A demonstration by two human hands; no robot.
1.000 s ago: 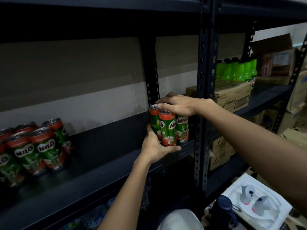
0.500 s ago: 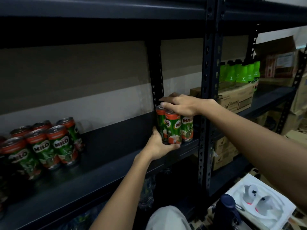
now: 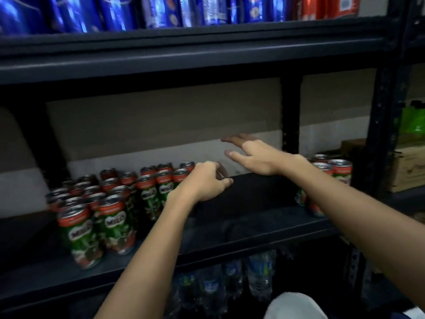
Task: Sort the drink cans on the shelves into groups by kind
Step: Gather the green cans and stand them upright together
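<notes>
Several green and red Milo cans (image 3: 115,210) stand grouped on the left half of the dark middle shelf (image 3: 253,226). A smaller cluster of Milo cans (image 3: 340,171) stands at the shelf's right end, partly hidden behind my right forearm. My left hand (image 3: 204,183) is at the right edge of the big group with its fingers curled; blur hides whether it grips anything. Above the bare middle stretch of the shelf, my right hand (image 3: 250,155) hovers with fingers spread and holds nothing.
Blue packs (image 3: 115,12) and red packs (image 3: 326,5) fill the shelf above. Plastic water bottles (image 3: 259,272) stand on the shelf below. A black upright post (image 3: 290,111) is at the back right. A cardboard box (image 3: 407,166) and green bottles (image 3: 414,120) are in the neighbouring bay.
Both hands have let go of the small can cluster by the post and moved left toward the big group. The view has swung left and up.
</notes>
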